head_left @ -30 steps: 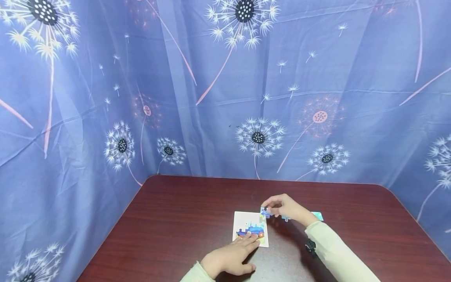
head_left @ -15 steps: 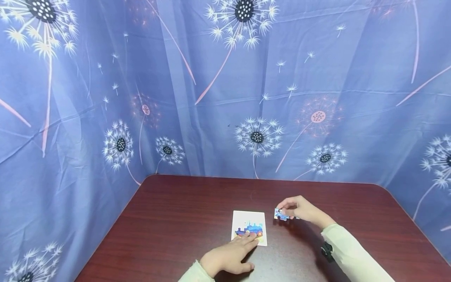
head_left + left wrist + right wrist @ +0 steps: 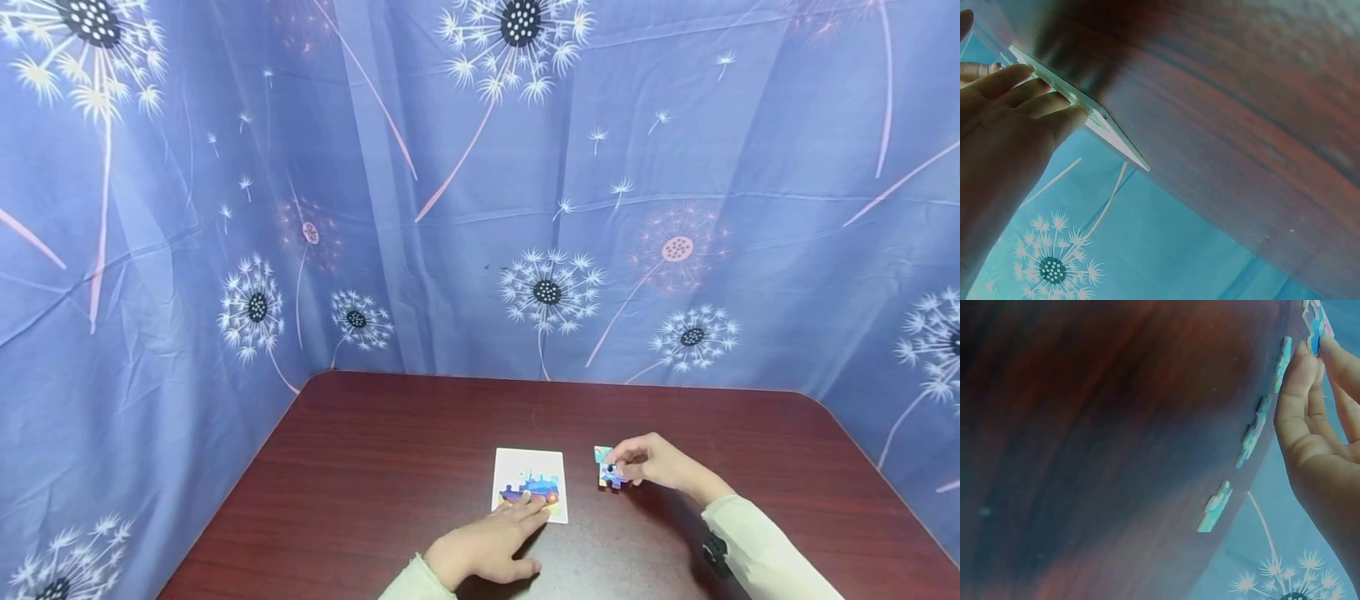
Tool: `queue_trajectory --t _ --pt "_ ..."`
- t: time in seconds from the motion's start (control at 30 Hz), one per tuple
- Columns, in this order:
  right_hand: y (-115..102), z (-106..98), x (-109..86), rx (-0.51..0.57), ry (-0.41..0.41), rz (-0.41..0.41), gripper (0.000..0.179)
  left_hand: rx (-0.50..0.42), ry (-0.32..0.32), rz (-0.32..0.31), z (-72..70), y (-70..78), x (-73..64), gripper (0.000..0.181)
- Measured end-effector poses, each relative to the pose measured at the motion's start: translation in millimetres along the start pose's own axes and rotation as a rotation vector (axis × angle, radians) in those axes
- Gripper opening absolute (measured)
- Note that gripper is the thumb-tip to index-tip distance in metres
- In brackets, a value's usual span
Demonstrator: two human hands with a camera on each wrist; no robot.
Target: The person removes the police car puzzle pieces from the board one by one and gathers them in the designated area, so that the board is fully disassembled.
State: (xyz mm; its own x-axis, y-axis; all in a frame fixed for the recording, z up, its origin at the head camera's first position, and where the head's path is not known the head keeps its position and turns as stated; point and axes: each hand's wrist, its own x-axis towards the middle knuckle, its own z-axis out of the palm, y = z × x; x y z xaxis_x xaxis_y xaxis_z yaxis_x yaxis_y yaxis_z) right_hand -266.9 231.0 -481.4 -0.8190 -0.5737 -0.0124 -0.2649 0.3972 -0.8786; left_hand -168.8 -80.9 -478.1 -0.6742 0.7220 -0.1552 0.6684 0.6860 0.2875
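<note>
My left hand (image 3: 491, 542) rests with straight fingers on the lower part of a white-bordered puzzle board (image 3: 528, 460), which bears a partly assembled picture of a blue train. In the left wrist view the fingertips press on the face of the board (image 3: 1110, 131). To the right of the board, my right hand (image 3: 663, 467) pinches a blue jigsaw puzzle piece (image 3: 611, 478) between thumb and fingers. The right wrist view shows this puzzle piece (image 3: 1315, 328) raised at the fingertips. Just behind it lies a teal puzzle piece (image 3: 602, 452), partly covered by the held one.
Three loose puzzle pieces lie in a row on the table in the right wrist view: a far piece (image 3: 1282, 365), a middle piece (image 3: 1252, 432) and a near piece (image 3: 1215, 507). A dandelion-print curtain (image 3: 450, 292) hangs behind the dark wooden table (image 3: 405, 433).
My right hand has carried the puzzle piece from the board's upper right corner rightward, then slightly toward me, and the piece has turned. The left hand has stayed on the board.
</note>
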Motion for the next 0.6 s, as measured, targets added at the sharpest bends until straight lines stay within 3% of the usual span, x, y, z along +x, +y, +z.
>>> queue_trajectory --t 0.13,0.6 --pt "2.5 2.8 -4.0 0.021 -0.005 0.032 0.020 0.017 0.009 0.004 -0.1 1.3 -0.1 0.065" --pt "9.5 10.1 -2.3 -0.007 0.029 0.015 0.018 0.000 0.004 0.011 0.2 1.5 -0.6 0.065"
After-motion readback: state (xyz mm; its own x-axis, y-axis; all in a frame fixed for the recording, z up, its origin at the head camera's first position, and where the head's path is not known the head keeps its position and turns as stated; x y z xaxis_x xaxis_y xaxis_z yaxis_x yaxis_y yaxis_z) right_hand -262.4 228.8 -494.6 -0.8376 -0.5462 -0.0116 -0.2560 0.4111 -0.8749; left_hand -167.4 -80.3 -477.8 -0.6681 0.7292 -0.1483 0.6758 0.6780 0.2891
